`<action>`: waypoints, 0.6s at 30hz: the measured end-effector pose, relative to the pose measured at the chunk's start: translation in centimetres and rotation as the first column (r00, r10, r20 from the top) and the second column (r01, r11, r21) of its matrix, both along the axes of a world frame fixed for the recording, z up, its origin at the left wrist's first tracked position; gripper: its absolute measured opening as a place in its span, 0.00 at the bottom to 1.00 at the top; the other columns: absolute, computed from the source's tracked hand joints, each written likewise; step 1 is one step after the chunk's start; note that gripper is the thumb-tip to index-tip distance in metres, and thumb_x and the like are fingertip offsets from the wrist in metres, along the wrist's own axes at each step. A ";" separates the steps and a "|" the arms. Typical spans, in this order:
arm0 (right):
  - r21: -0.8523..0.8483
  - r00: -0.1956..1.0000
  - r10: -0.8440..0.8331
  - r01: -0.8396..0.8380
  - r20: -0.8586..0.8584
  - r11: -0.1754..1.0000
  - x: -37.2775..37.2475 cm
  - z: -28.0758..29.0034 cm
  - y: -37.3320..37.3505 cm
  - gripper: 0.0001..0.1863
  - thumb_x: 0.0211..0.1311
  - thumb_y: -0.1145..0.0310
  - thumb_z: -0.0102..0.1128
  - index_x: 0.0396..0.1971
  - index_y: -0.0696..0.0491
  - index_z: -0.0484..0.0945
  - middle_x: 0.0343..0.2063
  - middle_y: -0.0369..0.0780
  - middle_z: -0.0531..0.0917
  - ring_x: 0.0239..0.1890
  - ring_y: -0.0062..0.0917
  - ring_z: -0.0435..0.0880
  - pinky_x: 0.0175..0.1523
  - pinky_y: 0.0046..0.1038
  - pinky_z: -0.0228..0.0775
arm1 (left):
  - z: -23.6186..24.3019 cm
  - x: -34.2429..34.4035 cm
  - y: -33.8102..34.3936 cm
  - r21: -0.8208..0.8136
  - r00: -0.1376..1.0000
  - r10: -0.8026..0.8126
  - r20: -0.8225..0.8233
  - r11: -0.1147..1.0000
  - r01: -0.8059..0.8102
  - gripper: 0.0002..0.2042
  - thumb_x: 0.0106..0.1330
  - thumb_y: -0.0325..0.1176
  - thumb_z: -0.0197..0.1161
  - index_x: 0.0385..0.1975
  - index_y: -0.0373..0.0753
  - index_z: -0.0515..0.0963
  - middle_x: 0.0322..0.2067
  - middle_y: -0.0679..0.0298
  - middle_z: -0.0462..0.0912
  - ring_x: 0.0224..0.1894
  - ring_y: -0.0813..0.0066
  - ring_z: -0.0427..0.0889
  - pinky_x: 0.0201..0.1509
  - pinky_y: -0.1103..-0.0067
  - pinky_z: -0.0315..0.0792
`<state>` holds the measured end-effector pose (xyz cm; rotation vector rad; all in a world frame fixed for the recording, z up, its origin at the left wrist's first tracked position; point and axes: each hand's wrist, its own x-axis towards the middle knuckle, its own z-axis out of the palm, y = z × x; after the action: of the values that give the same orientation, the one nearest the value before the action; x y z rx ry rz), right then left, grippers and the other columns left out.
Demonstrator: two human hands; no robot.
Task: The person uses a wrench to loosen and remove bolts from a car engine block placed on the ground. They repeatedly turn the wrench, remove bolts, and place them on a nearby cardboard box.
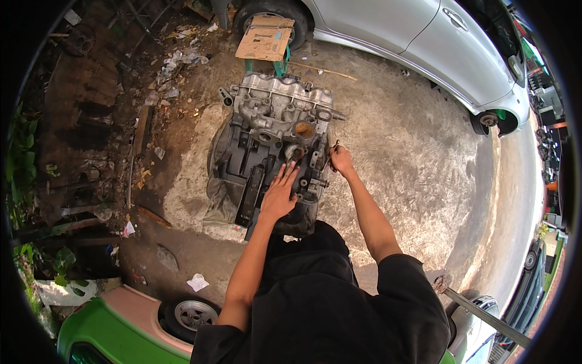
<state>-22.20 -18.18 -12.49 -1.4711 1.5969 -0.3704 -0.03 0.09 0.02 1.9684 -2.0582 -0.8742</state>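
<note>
Left hand (279, 197) touches an engine (273, 115); right hand (341, 161) holds a tool (336, 144).

The ground (400, 200), stained and pale on the right and littered brown on the left, carries the engine (276, 145), a crumpled grey sheet (219, 213) showing at its lower left. Beyond stands a green-legged stool (280, 65) beside a thin stick (330, 72); a white paper (197, 282) lies at lower left.

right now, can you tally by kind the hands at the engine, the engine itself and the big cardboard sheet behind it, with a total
Hands: 2 (left hand, right hand)
Engine: 1
Cardboard sheet: 1
Total: 4
</note>
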 end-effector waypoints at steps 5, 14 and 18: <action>-0.051 0.997 0.015 -0.019 -0.071 0.999 0.2 -0.9 -0.2 0.20 0.75 0.61 0.54 0.31 0.65 0.78 0.18 0.48 0.83 0.18 0.34 0.85 0.26 0.39 0.75 | 0.1 0.1 0.0 0.003 1.000 0.000 -0.007 1.000 0.000 0.42 0.66 0.31 0.64 0.80 0.52 0.51 0.82 0.70 0.43 0.83 0.66 0.42 0.83 0.67 0.52; -0.038 0.970 0.138 -0.148 -0.202 0.988 1.4 3.1 -1.4 0.23 0.72 0.57 0.57 0.41 0.69 0.81 0.37 0.65 0.84 0.47 0.59 0.85 0.53 0.49 0.78 | 0.0 0.1 -0.1 0.018 1.000 -0.004 -0.008 1.000 0.004 0.42 0.67 0.31 0.63 0.80 0.53 0.50 0.82 0.71 0.43 0.83 0.66 0.41 0.83 0.62 0.54; -0.060 0.968 0.158 -0.173 -0.197 0.983 1.9 4.3 -0.8 0.23 0.73 0.58 0.56 0.44 0.69 0.79 0.36 0.64 0.84 0.46 0.59 0.84 0.52 0.50 0.78 | -0.1 0.2 0.0 0.023 1.000 -0.003 -0.002 1.000 0.003 0.42 0.68 0.31 0.63 0.80 0.54 0.50 0.82 0.71 0.43 0.83 0.66 0.41 0.83 0.62 0.54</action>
<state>-20.29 -18.96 -8.16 -1.7302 1.6082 -0.2010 0.13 0.06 -0.06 1.9756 -2.0595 -0.9038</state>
